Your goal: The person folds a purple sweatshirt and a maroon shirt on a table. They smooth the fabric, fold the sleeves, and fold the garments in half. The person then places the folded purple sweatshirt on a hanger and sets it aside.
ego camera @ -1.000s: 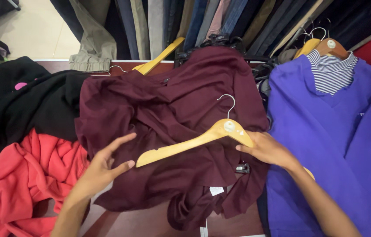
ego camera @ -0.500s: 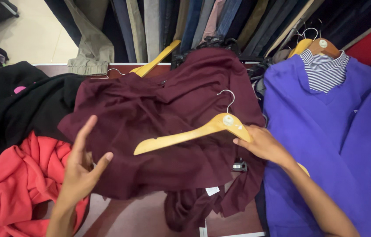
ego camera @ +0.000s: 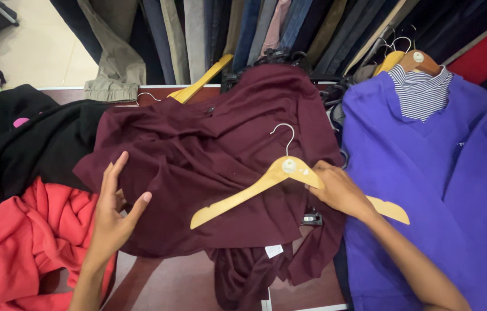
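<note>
Here, a maroon garment sprawls across the frame's centre, between a purple sweater at right and black and red clothes at left. A wooden hanger lies on it, gripped by the right hand. The left hand, fingers spread open, touches the garment's left edge.

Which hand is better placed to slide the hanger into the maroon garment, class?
Likely the right hand: it already rests on the pale wooden hanger atop the maroon cloth garment.
</note>
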